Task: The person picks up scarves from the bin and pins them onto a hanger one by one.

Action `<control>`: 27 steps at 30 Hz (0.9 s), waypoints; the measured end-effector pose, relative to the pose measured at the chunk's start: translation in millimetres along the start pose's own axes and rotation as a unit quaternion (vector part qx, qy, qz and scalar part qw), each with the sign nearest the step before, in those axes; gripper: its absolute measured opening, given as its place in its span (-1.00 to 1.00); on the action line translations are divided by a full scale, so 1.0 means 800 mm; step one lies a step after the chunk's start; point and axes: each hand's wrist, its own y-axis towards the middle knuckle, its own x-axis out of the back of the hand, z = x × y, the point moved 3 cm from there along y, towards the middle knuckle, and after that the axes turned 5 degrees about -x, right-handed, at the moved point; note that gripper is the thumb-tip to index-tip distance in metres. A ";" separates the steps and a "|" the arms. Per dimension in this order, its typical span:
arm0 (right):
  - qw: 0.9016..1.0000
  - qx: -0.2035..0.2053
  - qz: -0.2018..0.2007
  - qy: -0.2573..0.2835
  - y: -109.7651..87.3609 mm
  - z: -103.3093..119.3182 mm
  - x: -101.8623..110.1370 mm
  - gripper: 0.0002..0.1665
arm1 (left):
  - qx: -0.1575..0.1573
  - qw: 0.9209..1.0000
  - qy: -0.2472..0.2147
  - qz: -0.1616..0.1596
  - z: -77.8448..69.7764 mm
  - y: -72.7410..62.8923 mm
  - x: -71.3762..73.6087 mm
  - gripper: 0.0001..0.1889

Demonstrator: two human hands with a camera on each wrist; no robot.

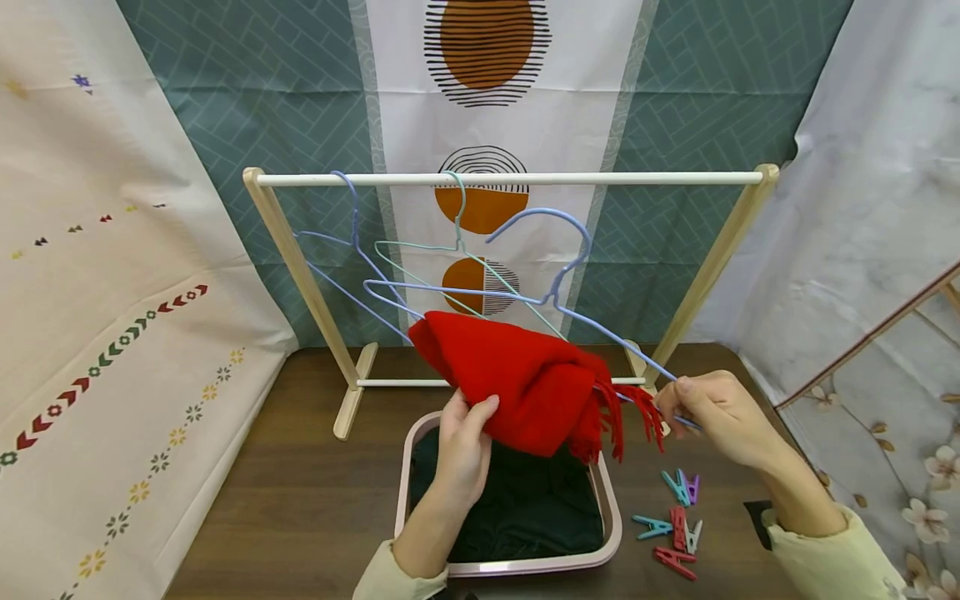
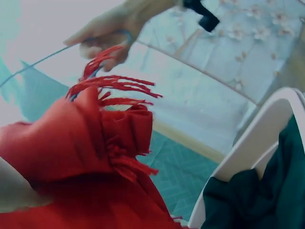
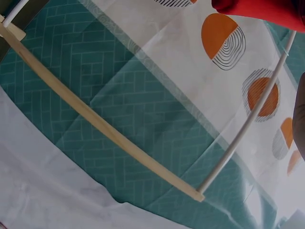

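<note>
A red fringed scarf (image 1: 517, 375) is folded over the lower part of a blue hanger (image 1: 600, 325), whose hook is free of the rail. My left hand (image 1: 467, 437) grips the scarf's lower left side, thumb on top. With curled fingers, my right hand (image 1: 712, 412) pinches the hanger's right corner beside the fringe. In the left wrist view, the scarf (image 2: 81, 143) fills the lower left and the right hand (image 2: 112, 36) holds the hanger above it. The right wrist view shows only a corner of the scarf (image 3: 262, 12).
A rack with a white rail (image 1: 600, 178) and wooden legs stands behind. Another blue hanger (image 1: 355, 217) and a mint hanger (image 1: 459, 221) hang on it. Below the scarf, a pink-rimmed basket (image 1: 613, 533) holds dark green cloth (image 1: 532, 517). Several clothespins (image 1: 678, 527) lie at right.
</note>
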 end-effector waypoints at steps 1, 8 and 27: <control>1.000 -0.003 -0.003 -0.012 0.000 0.000 0.000 -0.49 | -0.011 1.000 0.012 -0.010 0.001 -0.001 -0.002 -0.72; 0.996 -0.044 -0.009 -0.079 -0.003 0.004 0.002 -0.48 | -0.021 0.998 -0.029 -0.058 -0.001 0.003 -0.002 -0.64; 0.994 -0.087 -0.045 -0.051 -0.012 0.005 0.000 -0.50 | -0.063 0.988 -0.087 0.113 -0.051 0.011 -0.022 -0.69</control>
